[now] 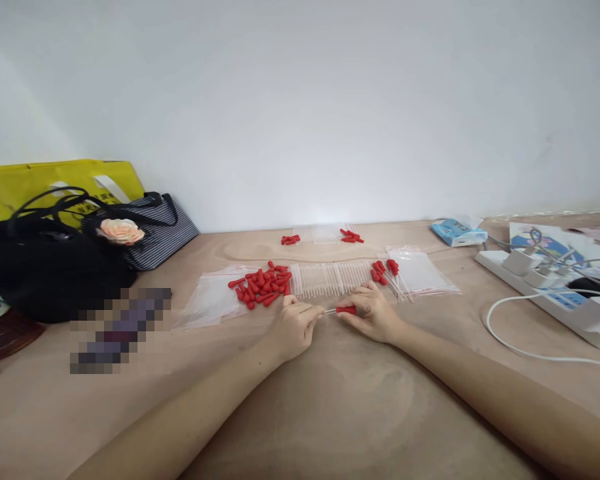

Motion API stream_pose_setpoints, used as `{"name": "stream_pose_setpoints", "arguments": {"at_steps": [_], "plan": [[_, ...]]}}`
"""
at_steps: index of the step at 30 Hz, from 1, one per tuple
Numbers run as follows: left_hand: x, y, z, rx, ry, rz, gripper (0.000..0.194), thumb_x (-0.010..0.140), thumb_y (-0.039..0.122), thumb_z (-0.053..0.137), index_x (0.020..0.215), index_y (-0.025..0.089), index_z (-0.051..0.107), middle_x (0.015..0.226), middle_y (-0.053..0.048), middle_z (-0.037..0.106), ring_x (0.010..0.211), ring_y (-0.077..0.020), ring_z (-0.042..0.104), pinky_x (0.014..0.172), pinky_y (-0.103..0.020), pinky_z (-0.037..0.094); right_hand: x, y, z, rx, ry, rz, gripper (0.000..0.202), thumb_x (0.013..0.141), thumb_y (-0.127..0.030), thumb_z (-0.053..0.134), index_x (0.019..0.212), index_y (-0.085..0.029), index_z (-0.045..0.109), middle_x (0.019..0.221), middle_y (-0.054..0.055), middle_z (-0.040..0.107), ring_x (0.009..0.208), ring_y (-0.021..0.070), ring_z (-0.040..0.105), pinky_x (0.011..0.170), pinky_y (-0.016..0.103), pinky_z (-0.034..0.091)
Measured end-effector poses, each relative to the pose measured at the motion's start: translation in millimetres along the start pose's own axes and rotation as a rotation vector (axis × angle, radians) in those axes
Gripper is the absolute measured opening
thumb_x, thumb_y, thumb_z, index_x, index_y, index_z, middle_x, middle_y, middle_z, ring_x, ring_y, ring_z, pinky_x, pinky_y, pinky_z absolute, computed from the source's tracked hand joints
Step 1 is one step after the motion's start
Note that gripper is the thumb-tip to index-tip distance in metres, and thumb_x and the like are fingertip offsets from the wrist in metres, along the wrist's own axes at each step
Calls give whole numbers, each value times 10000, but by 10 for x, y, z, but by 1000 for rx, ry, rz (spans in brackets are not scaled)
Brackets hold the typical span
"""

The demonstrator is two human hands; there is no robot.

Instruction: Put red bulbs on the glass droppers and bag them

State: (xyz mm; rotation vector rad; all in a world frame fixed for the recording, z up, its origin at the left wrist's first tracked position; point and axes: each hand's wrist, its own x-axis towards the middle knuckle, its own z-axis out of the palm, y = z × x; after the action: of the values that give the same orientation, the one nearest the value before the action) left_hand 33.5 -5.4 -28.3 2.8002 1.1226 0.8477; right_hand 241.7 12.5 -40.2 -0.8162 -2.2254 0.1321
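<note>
My left hand (296, 327) is closed, pinching one end of a thin clear dropper tube (330, 311). Opposite it, my right hand (373, 313) is closed around a red rubber dropper bulb (347, 310) at the tube's other end. How far the tube sits inside the bulb is hard to see. Just beyond my hands lies a row of clear tubes (330, 279), side by side. A pile of red bulbs (263, 285) is left of the row, one bulb right by my left fingers. Right of the row are several more red bulbs (379, 272) and a few loose tubes (403, 285).
Clear plastic bags (213, 297) lie left of the pile, others (425, 272) on the right. Farther back are more tubes (326, 233) and bulbs (351, 236). A tissue pack (457, 232) and power strip (555, 293) with cables stand right; bags (160, 227) and a blurred-out object (123, 333) left.
</note>
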Motion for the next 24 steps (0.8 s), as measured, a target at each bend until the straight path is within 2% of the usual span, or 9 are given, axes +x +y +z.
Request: {"name": "stream_pose_setpoints", "arguments": {"at_steps": [5,11,16,19,24], "plan": [[-2,-4,22,-7,10,8,224,837,128,366,832,151,589,687,-30,662,610,-131,578,663,-309,277,0,8,14,30,6,14,119,786,-295,559,771,-186,603,646,-7,618,596,112,519,732,323,297],[8,-15,-3,-38,-10,-20,230,844,135,366,857,167,593,748,-28,677,652,-131,583,698,-319,272,37,2,-41,79,-83,32,132,797,-317,559,782,-198,614,706,1,653,656,124,559,756,330,302],[14,-24,-28,-76,-26,-30,236,828,103,371,857,171,594,746,-17,680,659,-125,588,713,-324,263,38,20,-58,127,-106,27,128,797,-323,566,796,-210,627,731,-2,662,684,129,568,782,350,316],[14,-32,-24,-89,-5,-40,221,834,130,385,867,170,600,746,-15,683,633,-121,579,714,-326,267,29,17,-46,262,-86,123,160,772,-350,586,839,-214,638,774,19,663,740,151,572,770,344,370],[37,-13,-35,-158,41,-140,215,859,225,395,887,184,604,680,8,668,609,-116,562,741,-328,286,53,-123,40,605,94,398,217,737,-355,602,889,-200,595,810,30,632,758,150,571,698,290,440]]}}
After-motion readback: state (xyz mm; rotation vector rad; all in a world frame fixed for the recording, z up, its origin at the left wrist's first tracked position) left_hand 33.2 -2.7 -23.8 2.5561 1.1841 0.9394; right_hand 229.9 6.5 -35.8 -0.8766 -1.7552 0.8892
